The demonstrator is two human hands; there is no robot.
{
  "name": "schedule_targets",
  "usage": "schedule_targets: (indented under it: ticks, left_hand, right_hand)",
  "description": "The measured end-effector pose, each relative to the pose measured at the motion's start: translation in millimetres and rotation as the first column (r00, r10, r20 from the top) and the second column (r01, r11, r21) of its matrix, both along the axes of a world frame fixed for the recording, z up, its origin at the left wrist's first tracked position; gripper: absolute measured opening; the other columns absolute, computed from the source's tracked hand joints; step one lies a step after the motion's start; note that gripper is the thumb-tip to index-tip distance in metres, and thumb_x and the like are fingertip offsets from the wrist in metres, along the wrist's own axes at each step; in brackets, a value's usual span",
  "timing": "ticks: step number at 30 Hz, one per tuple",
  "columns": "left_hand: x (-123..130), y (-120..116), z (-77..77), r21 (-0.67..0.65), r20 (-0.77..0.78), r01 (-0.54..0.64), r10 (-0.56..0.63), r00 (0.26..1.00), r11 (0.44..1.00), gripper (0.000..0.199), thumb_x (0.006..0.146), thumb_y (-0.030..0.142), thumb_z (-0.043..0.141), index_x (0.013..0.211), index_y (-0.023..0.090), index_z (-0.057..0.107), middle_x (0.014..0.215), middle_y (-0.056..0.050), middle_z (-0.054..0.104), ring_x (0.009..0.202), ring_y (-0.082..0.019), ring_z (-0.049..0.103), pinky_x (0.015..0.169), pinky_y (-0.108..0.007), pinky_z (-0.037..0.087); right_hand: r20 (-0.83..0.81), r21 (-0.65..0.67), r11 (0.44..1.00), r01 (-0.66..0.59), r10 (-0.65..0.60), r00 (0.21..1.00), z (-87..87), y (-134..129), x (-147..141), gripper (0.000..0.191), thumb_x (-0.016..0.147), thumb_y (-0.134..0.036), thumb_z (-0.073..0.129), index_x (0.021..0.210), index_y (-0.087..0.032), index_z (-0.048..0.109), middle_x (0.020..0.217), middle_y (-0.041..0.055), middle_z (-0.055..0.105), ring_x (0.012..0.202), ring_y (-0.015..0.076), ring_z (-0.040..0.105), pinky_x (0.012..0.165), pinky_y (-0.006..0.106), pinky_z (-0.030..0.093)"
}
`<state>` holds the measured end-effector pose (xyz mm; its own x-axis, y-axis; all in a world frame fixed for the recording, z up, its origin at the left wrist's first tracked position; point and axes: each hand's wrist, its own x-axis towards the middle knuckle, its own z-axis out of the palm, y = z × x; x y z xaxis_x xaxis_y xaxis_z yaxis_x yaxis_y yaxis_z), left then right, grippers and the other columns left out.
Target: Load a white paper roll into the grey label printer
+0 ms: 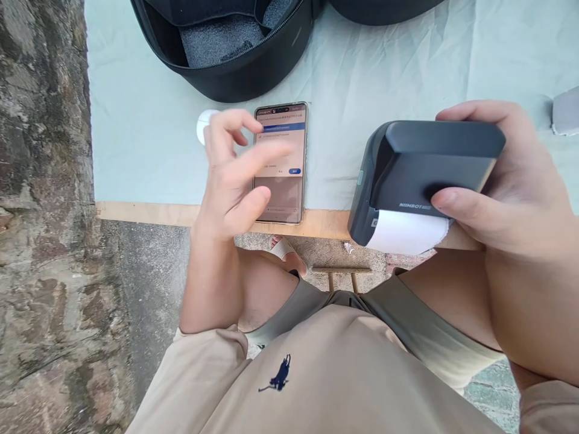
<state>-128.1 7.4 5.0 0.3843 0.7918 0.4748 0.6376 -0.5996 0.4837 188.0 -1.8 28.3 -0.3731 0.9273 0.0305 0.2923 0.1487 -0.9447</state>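
Note:
A dark label printer (434, 163) marked NIIMBOT is gripped by my right hand (506, 175), thumb on its top and fingers behind it. White paper (407, 232) sticks out of the printer's near side. A phone (283, 196) lies on the cloth near the table's front edge, its lit screen showing a dialog with a blue button. Over the phone's left part hovers my left hand (237, 172), empty, fingers apart and the index finger blurred. Whether a fingertip touches the screen is unclear. Behind that hand, a round white object (205, 125) is partly hidden.
An open black case (239, 78) with grey foam inside stands at the back left of the cloth-covered table (149, 150). Another black case (384, 9) is cut off at the top. A greyish-white piece (565, 113) sits at the far right. A stone wall (45, 241) rises on the left.

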Motion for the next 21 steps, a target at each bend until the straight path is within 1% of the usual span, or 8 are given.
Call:
schedule_targets:
  ticks: [2,4,6,8,14,17,19,21]
  left_hand:
    - [3,0,2.1,0.073,0.137,-0.098,0.087,0.987,0.993,0.054,0.08,0.053,0.033,0.111,0.029,0.07,0.098,-0.014,0.049,0.099,-0.031,0.049,0.086,-0.053,0.042]
    - [4,0,2.8,0.085,0.237,-0.231,0.206,0.949,0.969,0.043,0.081,0.045,0.037,0.1,0.03,0.072,0.088,-0.012,0.05,0.092,-0.028,0.05,0.082,-0.05,0.043]
    - [4,0,2.0,0.075,0.277,-0.321,0.29,0.916,0.944,0.032,0.084,0.036,0.04,0.089,0.031,0.071,0.084,-0.01,0.053,0.087,-0.026,0.05,0.076,-0.047,0.044]
    - [4,0,0.4,0.094,0.277,-0.363,0.326,0.904,0.927,0.027,0.086,0.033,0.041,0.083,0.031,0.068,0.083,-0.008,0.056,0.085,-0.025,0.051,0.073,-0.045,0.044]
    - [-1,2,-6.5,0.076,0.282,-0.349,0.315,0.906,0.934,0.025,0.093,0.034,0.042,0.083,0.028,0.064,0.079,-0.004,0.061,0.079,-0.02,0.057,0.067,-0.042,0.045]
    - [-3,6,-11.8,0.139,0.342,-0.319,0.257,0.904,0.937,0.023,0.093,0.033,0.045,0.083,0.026,0.065,0.075,-0.001,0.062,0.071,-0.016,0.057,0.063,-0.035,0.045]
    - [-4,9,-13.9,0.195,0.365,-0.296,0.21,0.907,0.935,0.021,0.09,0.023,0.046,0.082,0.024,0.066,0.072,0.0,0.062,0.067,-0.012,0.057,0.061,-0.03,0.045]
    - [-4,9,-14.2,0.207,0.357,-0.293,0.207,0.911,0.934,0.026,0.084,0.009,0.045,0.082,0.022,0.067,0.071,0.002,0.062,0.066,-0.01,0.058,0.062,-0.027,0.045]
  right_hand:
    - [0.002,0.0,1.0,0.001,-0.001,1.0,0.6,0,0,0.06,0.074,-0.054,0.07,0.127,-0.035,0.049,0.099,0.0011,0.056,0.074,0.0069,0.055,0.056,0.021,0.053]
    - [0.002,0.003,1.0,0.001,-0.001,1.0,1.3,0,0,0.06,0.073,-0.055,0.07,0.126,-0.036,0.049,0.098,0.0009,0.057,0.073,0.0072,0.055,0.056,0.022,0.053]
    - [0.005,0.008,1.0,0.002,-0.002,1.0,1.7,0,-1,0.06,0.073,-0.056,0.07,0.126,-0.036,0.05,0.097,0.0009,0.057,0.073,0.0074,0.055,0.055,0.022,0.053]
    - [0.005,0.012,1.0,0.004,-0.004,1.0,1.6,0,0,0.06,0.073,-0.054,0.071,0.127,-0.036,0.049,0.097,0.0011,0.057,0.073,0.0073,0.055,0.055,0.022,0.054]
    - [-0.024,-0.004,1.0,-0.01,0.01,1.0,0.0,0,0,0.062,0.075,-0.051,0.071,0.129,-0.035,0.048,0.098,0.001,0.056,0.073,0.0066,0.055,0.055,0.022,0.053]
    - [-0.009,-0.006,1.0,-0.005,0.005,1.0,-0.1,0,0,0.061,0.075,-0.053,0.07,0.129,-0.035,0.048,0.099,0.0005,0.055,0.074,0.0065,0.056,0.057,0.022,0.053]
    - [-0.006,-0.007,1.0,-0.007,0.007,1.0,0.0,0,0,0.061,0.075,-0.054,0.069,0.129,-0.035,0.048,0.099,-0.0001,0.056,0.075,0.0056,0.055,0.058,0.021,0.053]
    - [-0.012,-0.006,1.0,-0.006,0.006,1.0,0.2,0,-1,0.061,0.075,-0.053,0.07,0.129,-0.035,0.048,0.099,-0.0005,0.056,0.075,0.005,0.054,0.059,0.019,0.052]
